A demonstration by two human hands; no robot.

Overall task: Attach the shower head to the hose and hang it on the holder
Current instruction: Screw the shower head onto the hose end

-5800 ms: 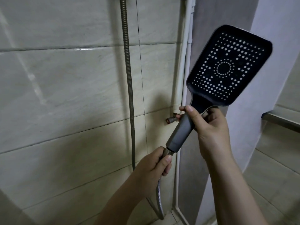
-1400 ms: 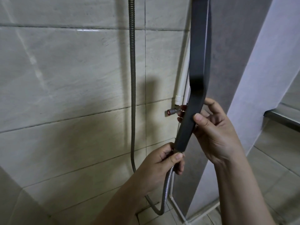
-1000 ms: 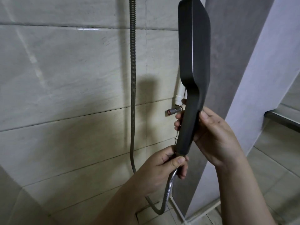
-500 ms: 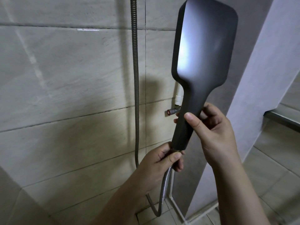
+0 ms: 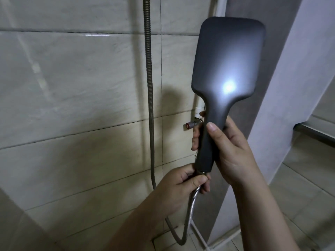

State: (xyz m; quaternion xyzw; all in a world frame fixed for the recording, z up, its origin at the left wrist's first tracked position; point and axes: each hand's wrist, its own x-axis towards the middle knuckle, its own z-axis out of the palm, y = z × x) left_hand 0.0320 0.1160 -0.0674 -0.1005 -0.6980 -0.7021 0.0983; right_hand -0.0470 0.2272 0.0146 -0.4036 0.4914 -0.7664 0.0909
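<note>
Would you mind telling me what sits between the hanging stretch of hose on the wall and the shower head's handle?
In the head view, bare tile wall and a small red-tipped valve lie between hose and shower head.

The tiled floor (image 5: 299, 205) is seen below and right of the hands. The hose (image 5: 178, 240) loop is hung just above it, beneath the left hand (image 5: 181, 185).
</note>
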